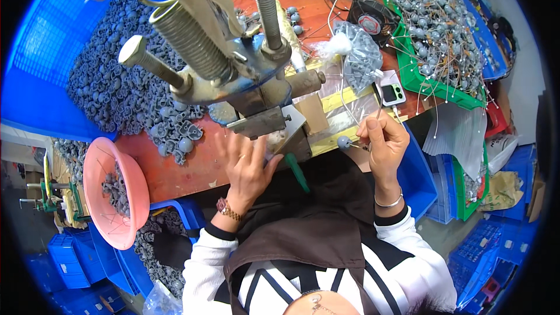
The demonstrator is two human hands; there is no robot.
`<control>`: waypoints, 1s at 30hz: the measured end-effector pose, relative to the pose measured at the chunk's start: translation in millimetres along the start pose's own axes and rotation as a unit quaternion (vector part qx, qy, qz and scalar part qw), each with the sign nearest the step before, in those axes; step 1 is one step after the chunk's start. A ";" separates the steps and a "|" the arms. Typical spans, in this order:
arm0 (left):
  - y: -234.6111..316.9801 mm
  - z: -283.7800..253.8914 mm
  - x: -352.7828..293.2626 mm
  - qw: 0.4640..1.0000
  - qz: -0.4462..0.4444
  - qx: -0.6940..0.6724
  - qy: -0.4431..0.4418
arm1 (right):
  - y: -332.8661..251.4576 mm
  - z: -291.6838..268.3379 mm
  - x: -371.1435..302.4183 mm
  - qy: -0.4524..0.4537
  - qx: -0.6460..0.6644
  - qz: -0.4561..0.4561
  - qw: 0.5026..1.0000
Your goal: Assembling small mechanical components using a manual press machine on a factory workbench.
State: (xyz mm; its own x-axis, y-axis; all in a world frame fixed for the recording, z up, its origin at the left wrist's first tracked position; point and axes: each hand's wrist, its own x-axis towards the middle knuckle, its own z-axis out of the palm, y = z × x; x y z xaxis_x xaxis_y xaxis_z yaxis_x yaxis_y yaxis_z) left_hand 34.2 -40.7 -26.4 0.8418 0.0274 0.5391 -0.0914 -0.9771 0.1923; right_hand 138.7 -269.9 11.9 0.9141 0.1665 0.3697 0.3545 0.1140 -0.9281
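My right hand (pixel 385 149) pinches a thin wire, with a grey ball-shaped part (pixel 344 142) hanging just left of the fingertips. My left hand (pixel 247 166) is at the base of a metal hand press (pixel 256 122), fingers spread and slightly blurred by motion, with nothing visible in them. The press stands over the table edge, its large bolts and screw rising toward the far side. Beside the left thumb, a green handle-like piece (pixel 297 172) sticks out below the press. Whatever lies directly under the press head is partly hidden.
Left, grey shell parts (pixel 125 70) heap on the red table (pixel 195 169) before a blue crate (pixel 44 52). A pink basin (pixel 140 198) holds more. At right are a green tray (pixel 417 81) of wired grey balls, a black fan (pixel 370 20) and a small white device (pixel 392 91).
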 end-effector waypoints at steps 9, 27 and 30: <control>-10.2 10.9 7.6 0.988 -0.061 -0.121 -0.073 | 8.9 -3.0 -9.9 -0.005 -0.003 0.010 1.000; -50.4 8.8 -5.7 0.982 -0.127 -0.093 0.107 | 2.4 -0.3 -15.5 -0.049 0.013 0.037 0.998; -63.2 10.5 5.2 0.990 -0.116 -0.042 0.061 | -14.6 7.6 -17.7 -0.125 0.033 0.068 0.989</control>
State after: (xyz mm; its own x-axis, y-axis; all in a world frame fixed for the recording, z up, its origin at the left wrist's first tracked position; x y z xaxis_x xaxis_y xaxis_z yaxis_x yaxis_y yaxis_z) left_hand 49.9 18.9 -44.4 0.7749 0.2793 0.5671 0.0486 -0.9207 0.3871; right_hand 115.8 -267.1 19.2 0.8723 0.4208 0.2492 0.2110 0.1359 -0.9680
